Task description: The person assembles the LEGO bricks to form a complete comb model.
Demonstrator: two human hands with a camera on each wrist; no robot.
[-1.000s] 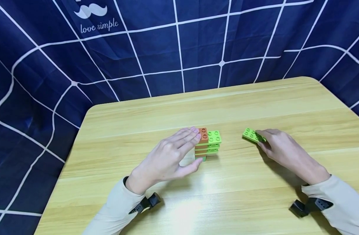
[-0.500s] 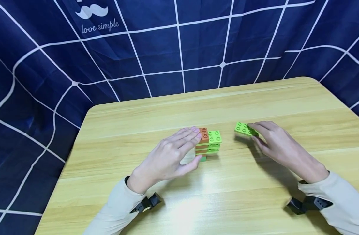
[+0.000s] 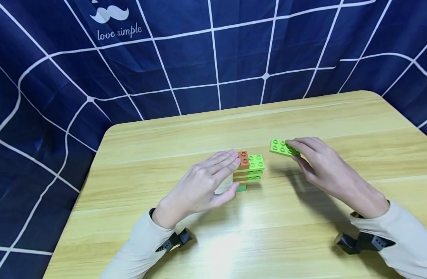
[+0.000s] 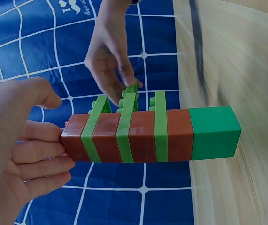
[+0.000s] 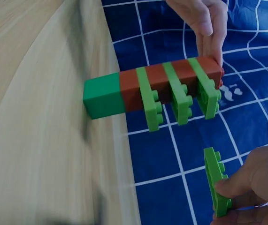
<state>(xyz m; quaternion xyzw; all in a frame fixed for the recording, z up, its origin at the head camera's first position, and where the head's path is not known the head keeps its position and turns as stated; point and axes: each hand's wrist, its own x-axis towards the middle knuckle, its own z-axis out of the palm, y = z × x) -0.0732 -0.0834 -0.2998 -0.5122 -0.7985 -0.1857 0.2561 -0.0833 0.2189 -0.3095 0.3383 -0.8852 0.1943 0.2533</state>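
A brick tower (image 3: 240, 176) stands upright on the table. At its foot is a dark green block (image 4: 216, 133); above it reddish-brown bricks (image 5: 131, 91) alternate with thin light green plates (image 4: 161, 133) that jut out to the right. My left hand (image 3: 199, 190) rests its extended fingers against the top brown brick (image 3: 244, 159), thumb apart from the stack. Right of the tower, my right hand (image 3: 325, 166) pinches one end of another studded light green plate (image 3: 278, 147), raised above the table. A gap separates this plate from the tower.
The wooden table (image 3: 157, 155) has rounded far corners. Behind it and on both sides hangs a navy cloth (image 3: 185, 54) with white grid lines. Each wrist wears a black camera strap, such as the left one (image 3: 175, 240).
My right hand has lifted the light green plate and carried it leftward, closer to the tower. My left hand and the tower stay in place.
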